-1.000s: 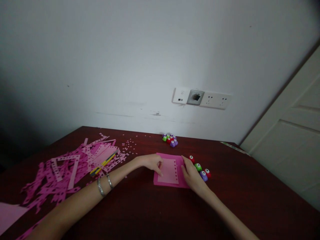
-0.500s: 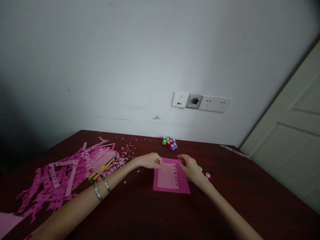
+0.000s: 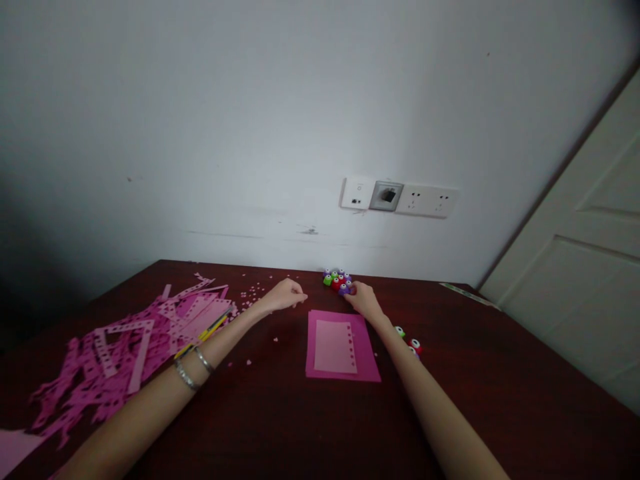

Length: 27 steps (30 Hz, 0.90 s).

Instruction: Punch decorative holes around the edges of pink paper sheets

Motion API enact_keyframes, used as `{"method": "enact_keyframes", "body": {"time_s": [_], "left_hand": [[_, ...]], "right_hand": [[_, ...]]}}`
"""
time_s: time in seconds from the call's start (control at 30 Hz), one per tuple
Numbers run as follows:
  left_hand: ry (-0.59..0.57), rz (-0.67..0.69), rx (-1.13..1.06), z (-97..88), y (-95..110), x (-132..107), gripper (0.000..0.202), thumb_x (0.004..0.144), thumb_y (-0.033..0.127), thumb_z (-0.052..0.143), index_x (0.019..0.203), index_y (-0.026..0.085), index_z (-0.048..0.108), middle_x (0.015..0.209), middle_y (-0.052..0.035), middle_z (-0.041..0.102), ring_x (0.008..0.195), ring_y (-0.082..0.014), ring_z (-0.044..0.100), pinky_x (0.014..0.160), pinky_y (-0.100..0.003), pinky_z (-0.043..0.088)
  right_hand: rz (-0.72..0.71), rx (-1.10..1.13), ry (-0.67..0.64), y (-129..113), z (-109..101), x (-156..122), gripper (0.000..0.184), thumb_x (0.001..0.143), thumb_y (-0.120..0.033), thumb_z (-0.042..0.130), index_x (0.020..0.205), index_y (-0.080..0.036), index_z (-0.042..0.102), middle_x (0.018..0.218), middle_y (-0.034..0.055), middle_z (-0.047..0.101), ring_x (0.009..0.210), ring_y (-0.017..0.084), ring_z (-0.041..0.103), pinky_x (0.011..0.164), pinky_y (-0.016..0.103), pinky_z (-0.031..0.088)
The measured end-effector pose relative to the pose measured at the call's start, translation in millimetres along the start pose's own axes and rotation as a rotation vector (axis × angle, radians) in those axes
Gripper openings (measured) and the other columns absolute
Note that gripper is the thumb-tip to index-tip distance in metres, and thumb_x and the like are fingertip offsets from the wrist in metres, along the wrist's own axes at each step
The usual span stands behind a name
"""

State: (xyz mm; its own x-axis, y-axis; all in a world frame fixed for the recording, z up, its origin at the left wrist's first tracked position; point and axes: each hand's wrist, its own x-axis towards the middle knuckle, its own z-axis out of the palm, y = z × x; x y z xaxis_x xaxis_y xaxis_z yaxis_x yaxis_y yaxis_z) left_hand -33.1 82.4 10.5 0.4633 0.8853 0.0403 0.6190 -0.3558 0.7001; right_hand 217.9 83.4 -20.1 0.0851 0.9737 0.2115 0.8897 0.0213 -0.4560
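Note:
My right hand (image 3: 364,301) reaches to the back of the table, with its fingers closed on a purple paper punch (image 3: 344,291) at the front of a cluster of small punches. My left hand (image 3: 284,295) hovers left of that cluster with loosely curled fingers, and nothing shows in it. Between my forearms lies a light pink paper sheet (image 3: 331,347) with a row of punched holes along its right side. It rests on darker pink sheets (image 3: 367,360). A red punch (image 3: 414,345) and a green punch (image 3: 399,331) stand beside my right forearm, partly hidden by it.
Pink punched paper strips (image 3: 125,360) are heaped on the left of the dark red table (image 3: 280,427). A yellow cutter (image 3: 213,327) lies on them. Tiny paper cutouts (image 3: 253,293) are scattered nearby. A ruler-like strip (image 3: 470,296) lies at the back right, near the wall.
Both hands have left the pink sheets. My right hand has moved back to the punch cluster and taken hold of a purple punch; my left hand has moved back and to the left.

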Motion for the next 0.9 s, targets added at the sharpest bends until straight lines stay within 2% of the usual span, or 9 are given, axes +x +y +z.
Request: {"method": "enact_keyframes", "body": {"time_s": [0.2, 0.43, 0.6, 0.73, 0.9], "left_hand": [[-0.053, -0.009, -0.022, 1.3, 5.6, -4.0, 0.033, 0.072, 0.045, 0.053, 0.057, 0.015, 0.057, 0.048, 0.0013, 0.052, 0.047, -0.0103, 0.046, 0.048, -0.023, 0.033], [-0.101, -0.013, -0.038, 0.7, 12.3, -7.0, 0.033, 0.072, 0.045, 0.053, 0.06, 0.014, 0.059, 0.049, 0.0014, 0.053, 0.047, -0.0098, 0.046, 0.049, -0.022, 0.033], [-0.116, 0.011, -0.05, 0.4, 11.1, -5.9, 0.033, 0.072, 0.046, 0.054, 0.062, 0.014, 0.06, 0.05, 0.0012, 0.053, 0.048, -0.01, 0.047, 0.049, -0.022, 0.033], [-0.128, 0.086, -0.08, -1.0, 18.3, -8.8, 0.032, 0.073, 0.043, 0.055, 0.066, 0.013, 0.062, 0.052, 0.0008, 0.054, 0.049, -0.0096, 0.047, 0.049, -0.022, 0.033], [-0.184, 0.187, -0.009, -6.2, 31.9, -17.5, 0.028, 0.073, 0.04, 0.057, 0.071, 0.013, 0.065, 0.062, -0.0012, 0.061, 0.057, -0.0104, 0.051, 0.055, -0.022, 0.036]], "right_hand": [[0.021, -0.035, -0.013, 2.7, 3.2, 9.4, 0.02, 0.071, -0.025, 0.064, 0.088, -0.015, 0.064, 0.088, 0.0099, 0.068, 0.084, 0.022, 0.063, 0.064, 0.023, 0.04], [0.035, -0.056, -0.028, 1.2, 8.2, 14.2, 0.022, 0.07, -0.03, 0.065, 0.086, -0.015, 0.065, 0.089, 0.0116, 0.067, 0.082, 0.023, 0.063, 0.064, 0.025, 0.042], [0.018, -0.028, -0.018, 0.1, 5.7, 14.1, 0.018, 0.069, -0.029, 0.065, 0.079, -0.015, 0.067, 0.082, 0.0109, 0.068, 0.077, 0.022, 0.064, 0.062, 0.024, 0.043], [-0.015, 0.02, 0.004, 0.7, -8.7, 7.4, 0.019, 0.07, -0.031, 0.064, 0.079, -0.014, 0.067, 0.077, 0.0073, 0.067, 0.066, 0.017, 0.063, 0.054, 0.021, 0.042], [-0.069, 0.082, 0.018, 1.6, -46.5, -16.1, 0.025, 0.072, -0.036, 0.062, 0.083, -0.014, 0.067, 0.074, 0.0039, 0.066, 0.052, 0.012, 0.058, 0.045, 0.02, 0.04]]}}
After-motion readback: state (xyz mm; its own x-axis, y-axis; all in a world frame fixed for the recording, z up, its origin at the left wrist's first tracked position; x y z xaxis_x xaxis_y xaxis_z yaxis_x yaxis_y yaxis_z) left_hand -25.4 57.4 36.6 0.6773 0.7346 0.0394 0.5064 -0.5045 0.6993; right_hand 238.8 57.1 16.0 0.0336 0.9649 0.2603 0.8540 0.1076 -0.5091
